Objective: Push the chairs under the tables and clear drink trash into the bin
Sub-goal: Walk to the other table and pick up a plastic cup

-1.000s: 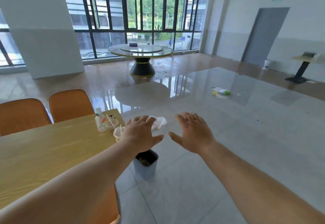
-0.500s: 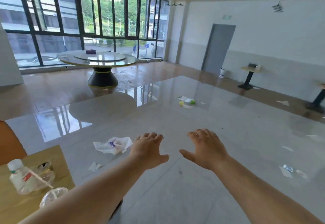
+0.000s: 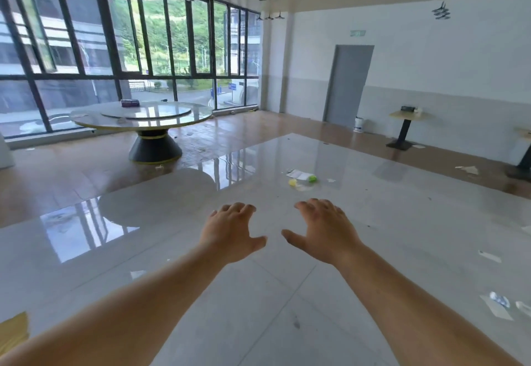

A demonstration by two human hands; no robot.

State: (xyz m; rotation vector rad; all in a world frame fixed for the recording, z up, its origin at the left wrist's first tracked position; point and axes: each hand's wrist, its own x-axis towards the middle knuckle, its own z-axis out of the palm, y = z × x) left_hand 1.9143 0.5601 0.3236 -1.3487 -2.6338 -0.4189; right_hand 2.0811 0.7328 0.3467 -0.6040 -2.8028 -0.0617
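Dining hall: round banquet table (image 3: 140, 114)

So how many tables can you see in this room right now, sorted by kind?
Big round tables with a turntable top: 1
Small pedestal tables by the right wall: 2, one whole and one cut off by the picture's edge
Wooden table, only a corner showing at lower left: 1
Total: 4

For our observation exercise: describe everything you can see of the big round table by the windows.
The round table has a glossy, pale, stone-like top with a gold-looking rim and a raised turntable disc at its centre. A small dark box sits on the disc's far edge. One black cone-shaped pedestal with gold trim stands on the brown floor.
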